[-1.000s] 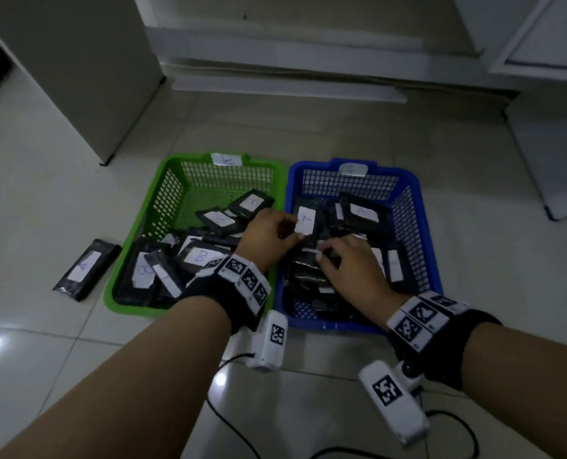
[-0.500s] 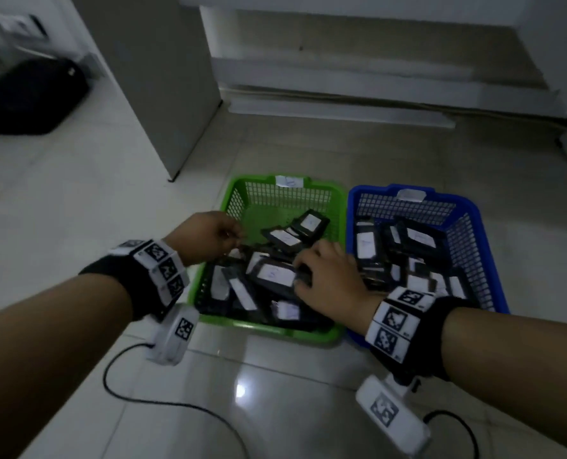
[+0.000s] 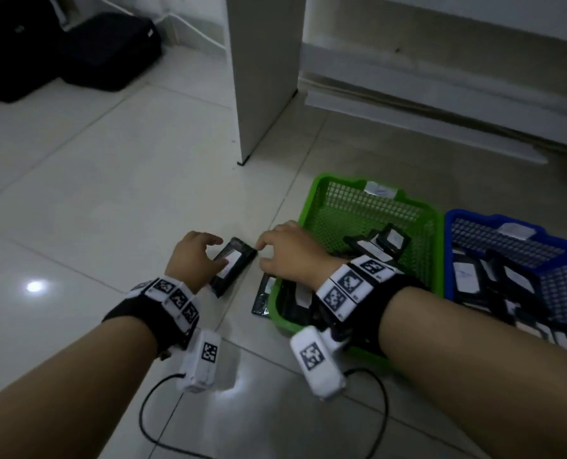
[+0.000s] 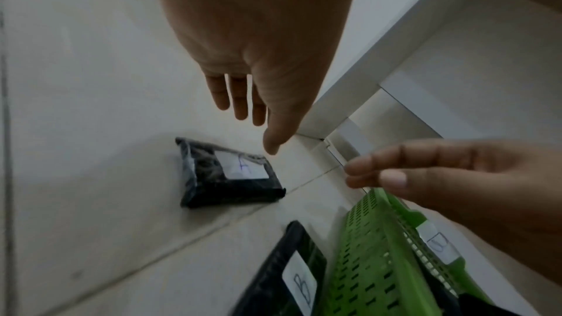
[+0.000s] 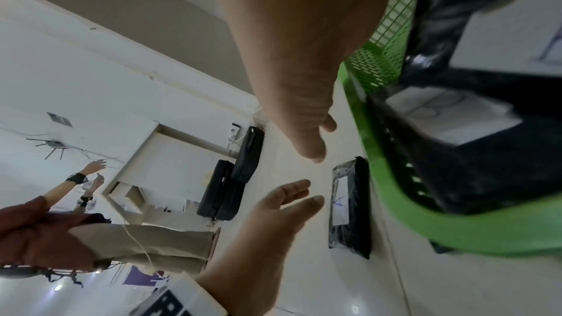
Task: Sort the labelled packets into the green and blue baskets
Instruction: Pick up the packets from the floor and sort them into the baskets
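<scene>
On the tiled floor [image 3: 116,200], just beyond the fingertips of the left hand [image 3: 194,260], a black packet labelled A [image 3: 230,265] is seen lying flat with its white label up. It lies outside both baskets, apart from the near left corner of the green basket [image 3: 311,190], and so it is judged to be one of the packets not yet sorted.

The left hand's grip is spread wide, fingers straight and thumb held away, with nothing held in it. In the left wrist view the thumb tip hangs above the packet's far edge without clear contact. The right hand [image 3: 288,256] is brought in from the packet's other side, its fingers loosely bent and drawn near each other, and nothing is held there either. Whether its fingertips touch the packet's corner cannot be told. A two-sided pickup appears to be prepared, probably because a thin, slippery wrapper lying flat on tile is hard to lift with one hand.

A second packet, labelled B [image 4: 299,280], lies on the floor under the right wrist, close against the outer wall of the green basket. Behind the right hand, that basket holds several packets. The blue basket [image 3: 457,217], touching it on the far side from both hands, is also well filled. The letter on each basket's tag cannot be matched to a packet with certainty.
</scene>
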